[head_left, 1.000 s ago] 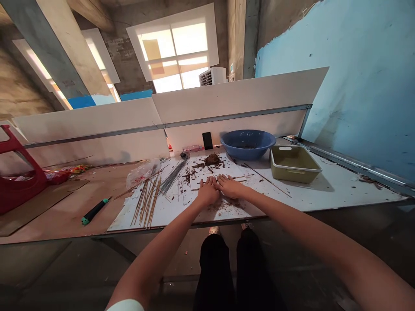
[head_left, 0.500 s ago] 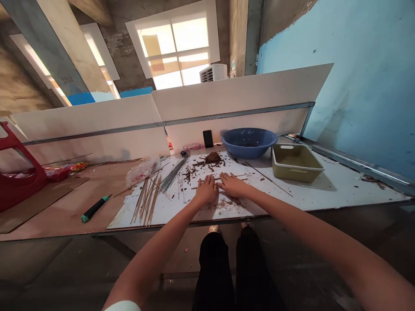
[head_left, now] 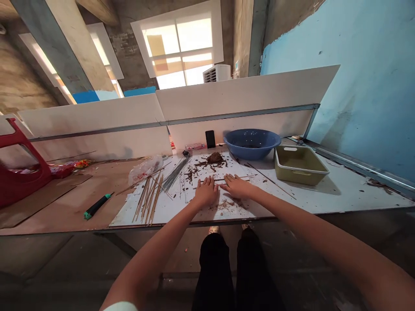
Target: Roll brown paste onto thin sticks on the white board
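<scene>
Both my hands lie flat, palms down, on a thin brown stick (head_left: 220, 179) on the white board (head_left: 181, 211). My left hand (head_left: 206, 191) has its fingers stretched out over the stick's left part. To its right, my right hand (head_left: 238, 186) rests with fingers spread; a small gap now shows between the two. What lies under the palms is hidden. Just beyond them sits a dark brown clay-like lump (head_left: 215, 158) with crumbs and short pieces around it. Brownish powder (head_left: 227, 204) is scattered in front of my hands.
Left of my hands lie bamboo sticks (head_left: 149, 196) and grey wires (head_left: 177, 172). A green-black screwdriver-like tool (head_left: 97, 206) is farther left. At the back stand a phone (head_left: 210, 139), a blue basin (head_left: 253, 144) and an olive bin (head_left: 301, 166). A red stool (head_left: 24, 172) is at far left.
My right hand has moved slightly right, away from my left, widening the gap and showing more of the stick. The whole view has shifted a little.
</scene>
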`<state>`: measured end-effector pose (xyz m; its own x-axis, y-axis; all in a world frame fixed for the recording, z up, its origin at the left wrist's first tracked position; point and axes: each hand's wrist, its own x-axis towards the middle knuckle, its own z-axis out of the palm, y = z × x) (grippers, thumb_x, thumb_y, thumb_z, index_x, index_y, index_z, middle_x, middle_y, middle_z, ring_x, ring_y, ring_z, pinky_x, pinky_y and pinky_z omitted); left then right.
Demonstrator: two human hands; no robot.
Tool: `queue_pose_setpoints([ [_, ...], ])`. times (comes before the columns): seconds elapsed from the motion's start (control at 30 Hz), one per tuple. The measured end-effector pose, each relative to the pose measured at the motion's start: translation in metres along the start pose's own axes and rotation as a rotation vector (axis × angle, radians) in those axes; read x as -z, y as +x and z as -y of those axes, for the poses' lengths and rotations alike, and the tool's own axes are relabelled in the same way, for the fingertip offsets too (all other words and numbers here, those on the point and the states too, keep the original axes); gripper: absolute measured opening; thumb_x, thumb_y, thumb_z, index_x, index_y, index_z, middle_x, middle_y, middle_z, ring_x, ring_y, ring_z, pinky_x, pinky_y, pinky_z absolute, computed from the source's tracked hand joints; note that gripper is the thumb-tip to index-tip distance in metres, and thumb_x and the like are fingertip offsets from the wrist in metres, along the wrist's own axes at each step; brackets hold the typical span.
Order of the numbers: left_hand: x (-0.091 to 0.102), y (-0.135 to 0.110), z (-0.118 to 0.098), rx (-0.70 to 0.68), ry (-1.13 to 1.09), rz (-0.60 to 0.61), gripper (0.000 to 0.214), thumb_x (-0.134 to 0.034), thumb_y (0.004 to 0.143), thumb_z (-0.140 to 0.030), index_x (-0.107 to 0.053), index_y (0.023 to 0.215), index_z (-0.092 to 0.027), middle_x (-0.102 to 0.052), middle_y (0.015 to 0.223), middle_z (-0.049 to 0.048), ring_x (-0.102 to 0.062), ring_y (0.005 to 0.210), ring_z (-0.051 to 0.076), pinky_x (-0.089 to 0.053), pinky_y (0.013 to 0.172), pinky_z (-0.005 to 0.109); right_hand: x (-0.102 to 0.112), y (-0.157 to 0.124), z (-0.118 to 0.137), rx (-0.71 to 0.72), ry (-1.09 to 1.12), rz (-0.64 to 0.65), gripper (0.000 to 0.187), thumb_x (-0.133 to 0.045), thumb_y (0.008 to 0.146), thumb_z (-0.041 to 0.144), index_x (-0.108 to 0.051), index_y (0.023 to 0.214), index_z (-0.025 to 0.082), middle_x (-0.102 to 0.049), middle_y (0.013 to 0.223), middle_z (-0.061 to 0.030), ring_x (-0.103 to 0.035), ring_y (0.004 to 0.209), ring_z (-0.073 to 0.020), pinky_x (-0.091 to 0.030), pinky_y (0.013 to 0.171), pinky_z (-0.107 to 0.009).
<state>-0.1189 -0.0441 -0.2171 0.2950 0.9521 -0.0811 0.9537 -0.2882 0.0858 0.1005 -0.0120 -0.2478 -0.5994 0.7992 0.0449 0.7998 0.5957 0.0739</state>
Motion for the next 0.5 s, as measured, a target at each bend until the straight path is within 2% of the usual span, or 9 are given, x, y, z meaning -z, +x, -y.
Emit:
queue_pose_setpoints([
  [0.1, -0.006, -0.005, 0.007, -0.026, 0.009, 0.006, 0.076, -0.020, 0.117, -0.050, -0.024, 0.185, -0.017, -0.022, 0.192, 0.0135, -0.018, 0.180, 0.032, -0.011, 0.145, 0.064, -0.005, -0.007, -0.003, 0.021, 0.011, 0.011, 0.062, -0.045, 0.120, 0.049, -0.051, 0.174, 0.019, -0.043, 0.181, -0.0279, -0.041, 0.170, -0.0415, -0.037, 0.134, -0.068],
  [0.2, 0.005, 0.010, 0.004, 0.022, -0.001, 0.010, 0.074, -0.018, 0.117, -0.046, -0.025, 0.184, -0.016, -0.019, 0.193, 0.0138, -0.015, 0.181, 0.031, -0.008, 0.145, 0.064, 0.010, 0.009, -0.008, 0.010, 0.027, 0.069, 0.061, -0.050, 0.118, 0.046, -0.052, 0.174, 0.021, -0.044, 0.181, -0.0281, -0.041, 0.169, -0.0436, -0.036, 0.133, -0.074],
  [0.23, 0.010, 0.017, 0.002, 0.044, -0.008, 0.015, 0.074, -0.017, 0.117, -0.045, -0.025, 0.185, -0.015, -0.019, 0.193, 0.0144, -0.015, 0.181, 0.030, -0.007, 0.145, 0.064, 0.017, 0.016, -0.009, -0.031, 0.039, 0.093, 0.061, -0.050, 0.118, 0.045, -0.051, 0.175, 0.022, -0.044, 0.181, -0.0276, -0.040, 0.170, -0.0433, -0.035, 0.133, -0.074],
  [0.33, 0.018, 0.027, -0.006, 0.104, -0.017, 0.001, 0.075, -0.014, 0.117, -0.044, -0.022, 0.185, -0.013, -0.015, 0.194, 0.0137, -0.012, 0.181, 0.030, -0.005, 0.146, 0.062, 0.026, 0.030, -0.006, -0.193, 0.094, 0.085, 0.069, -0.033, 0.122, 0.051, -0.044, 0.178, 0.013, -0.040, 0.183, -0.0286, -0.034, 0.174, -0.0389, -0.030, 0.138, -0.065],
  [0.4, 0.013, 0.020, -0.007, 0.110, -0.016, -0.027, 0.077, -0.013, 0.117, -0.046, -0.022, 0.185, -0.011, -0.014, 0.194, 0.0130, -0.011, 0.181, 0.030, -0.004, 0.146, 0.060, 0.020, 0.024, -0.002, -0.233, 0.114, 0.059, 0.075, -0.031, 0.121, 0.058, -0.041, 0.180, 0.012, -0.037, 0.185, -0.0272, -0.032, 0.174, -0.0382, -0.028, 0.140, -0.061],
  [0.5, -0.002, 0.000, 0.000, 0.072, 0.009, -0.049, 0.079, -0.014, 0.116, -0.049, -0.023, 0.185, -0.013, -0.020, 0.193, 0.0126, -0.016, 0.181, 0.031, -0.006, 0.146, 0.061, -0.001, 0.002, 0.002, -0.156, 0.096, 0.016, 0.080, -0.037, 0.118, 0.066, -0.039, 0.181, 0.017, -0.037, 0.186, -0.0246, -0.031, 0.175, -0.0403, -0.026, 0.140, -0.063],
])
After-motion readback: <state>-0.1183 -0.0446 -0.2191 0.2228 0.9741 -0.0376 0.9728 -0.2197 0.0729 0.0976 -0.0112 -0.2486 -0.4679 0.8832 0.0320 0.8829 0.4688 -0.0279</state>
